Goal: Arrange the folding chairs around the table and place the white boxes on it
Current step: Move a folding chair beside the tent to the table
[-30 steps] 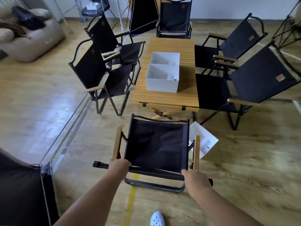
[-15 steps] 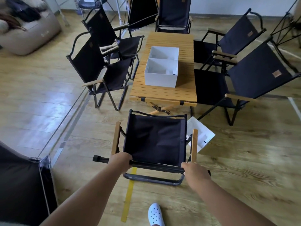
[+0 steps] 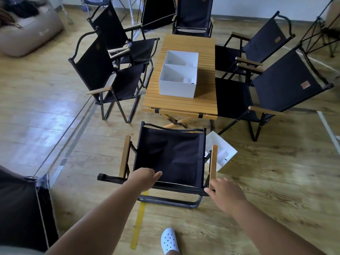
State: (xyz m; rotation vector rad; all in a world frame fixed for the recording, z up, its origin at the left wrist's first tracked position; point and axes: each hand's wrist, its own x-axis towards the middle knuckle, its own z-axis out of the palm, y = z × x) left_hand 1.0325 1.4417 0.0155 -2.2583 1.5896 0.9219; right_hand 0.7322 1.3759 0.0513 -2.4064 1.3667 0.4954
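The arranging looks nearly done. Two open white cardboard boxes, one (image 3: 176, 89) nearer and one (image 3: 182, 57) behind it and touching it, sit along the middle of the slatted light-wood tabletop (image 3: 184, 103). Black fabric folding chairs with wooden armrests stand two at its left long edge (image 3: 103, 70), two at its right long edge (image 3: 279, 83) and one at the far short edge (image 3: 193, 13). The sixth black folding chair (image 3: 169, 155) faces the near short edge, close to it. What seems left is a third white box (image 3: 223, 153) lying tilted on the wooden floor (image 3: 276, 181), just beside this chair's right armrest and off the near right corner of the tabletop. The left hand (image 3: 144, 178) lies on the chair's top back rail, its fingers (image 3: 156, 174) stretched out loosely over the fabric, not wrapped round it. The right hand (image 3: 226, 192) is at the rail's right end, its fingers (image 3: 208, 190) touching the frame by the armrest. Whether they grip it cannot be told.
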